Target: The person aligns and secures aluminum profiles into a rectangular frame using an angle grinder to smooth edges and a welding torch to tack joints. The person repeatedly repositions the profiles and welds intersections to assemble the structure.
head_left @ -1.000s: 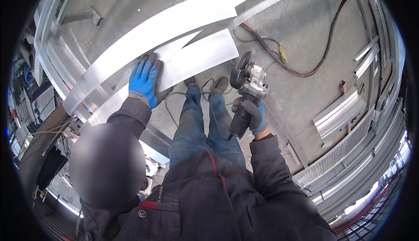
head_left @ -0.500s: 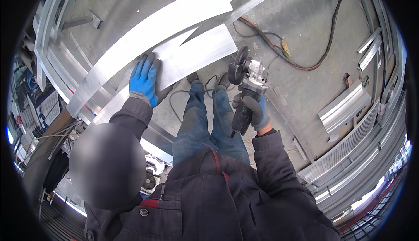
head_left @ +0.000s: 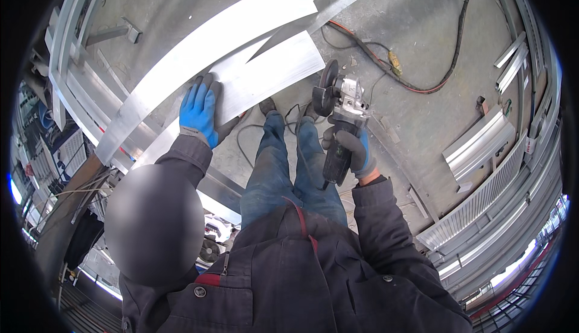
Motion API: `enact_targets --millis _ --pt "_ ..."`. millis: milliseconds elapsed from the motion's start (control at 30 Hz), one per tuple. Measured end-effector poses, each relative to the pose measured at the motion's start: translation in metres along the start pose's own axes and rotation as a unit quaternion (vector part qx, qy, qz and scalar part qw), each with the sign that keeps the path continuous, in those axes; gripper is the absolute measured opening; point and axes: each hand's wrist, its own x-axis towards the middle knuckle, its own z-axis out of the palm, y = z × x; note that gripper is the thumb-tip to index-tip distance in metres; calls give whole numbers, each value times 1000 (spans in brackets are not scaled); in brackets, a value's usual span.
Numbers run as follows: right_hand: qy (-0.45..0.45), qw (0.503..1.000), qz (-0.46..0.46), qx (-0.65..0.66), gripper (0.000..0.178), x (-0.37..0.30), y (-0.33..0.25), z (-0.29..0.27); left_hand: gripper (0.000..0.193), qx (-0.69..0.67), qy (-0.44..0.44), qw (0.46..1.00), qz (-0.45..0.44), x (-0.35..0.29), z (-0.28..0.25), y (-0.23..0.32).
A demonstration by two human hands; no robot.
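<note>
My left hand (head_left: 200,107), in a blue and grey glove, lies with its fingers stretched out on a flat bright metal sheet (head_left: 274,74). A long curved metal strip (head_left: 175,56) runs just beyond it. My right hand (head_left: 360,151), gloved too, is wrapped round the black body of an angle grinder (head_left: 348,98) with a silver head. Its dark disc (head_left: 329,74) is beside the sheet's right end, seemingly a small gap away. Whether the disc is spinning cannot be made out.
A dark hose (head_left: 443,87) and a cord with a yellow connector (head_left: 394,63) lie on the floor ahead. Metal profiles (head_left: 479,143) and a ribbed panel (head_left: 470,206) lie at right. Long metal bars (head_left: 62,50) stand at left. A loose cord runs near my feet.
The whole view has shifted slightly. My left hand stays on the metal sheet, and the grinder stays in my right hand near the sheet's end.
</note>
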Motion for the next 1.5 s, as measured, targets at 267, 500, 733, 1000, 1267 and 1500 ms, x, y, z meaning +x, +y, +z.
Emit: enact_targets --millis 267,500,733,1000,1267,1500 --pt "-1 999 12 41 60 -3 -3 4 112 13 14 1000 12 -6 -1 -5" --pt "5 998 47 36 66 -17 0 3 111 5 9 1000 9 10 -2 -11" --pt "29 995 96 -11 52 -62 42 10 112 -5 -222 973 -61 8 4 -35" --pt "63 998 -22 7 75 -80 24 84 114 -65 -56 995 -52 -40 -17 -118" --pt "63 996 -68 10 75 -74 20 114 123 20 -196 958 -207 -134 -72 -214" --pt "54 994 -90 11 73 -72 16 116 125 -5 28 957 -288 -129 -264 -193"
